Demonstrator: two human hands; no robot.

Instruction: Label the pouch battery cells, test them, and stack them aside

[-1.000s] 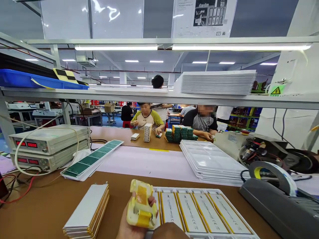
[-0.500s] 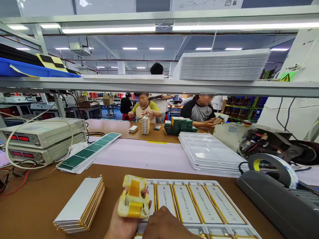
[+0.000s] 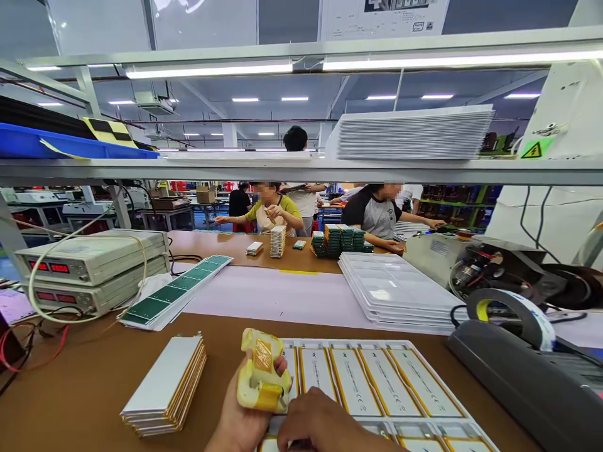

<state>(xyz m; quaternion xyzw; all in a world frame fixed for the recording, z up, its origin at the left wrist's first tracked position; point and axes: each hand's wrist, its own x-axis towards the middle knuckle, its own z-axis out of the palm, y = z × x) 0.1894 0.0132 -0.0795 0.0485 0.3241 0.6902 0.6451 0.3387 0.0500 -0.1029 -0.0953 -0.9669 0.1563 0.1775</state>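
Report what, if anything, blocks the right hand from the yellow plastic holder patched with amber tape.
Nothing visible does. The right hand is close beside the yellow plastic holder, which the left hand holds. The white plastic tray of flat white packs shows behind them, not between.

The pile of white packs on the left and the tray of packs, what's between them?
In the head view: brown tabletop, and the left hand holding a yellow block, partly covering the tray.

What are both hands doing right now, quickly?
Left hand: closed around a yellowish block with amber tape.
Right hand: fingers curled over the white tray; whether it holds anything cannot be told.
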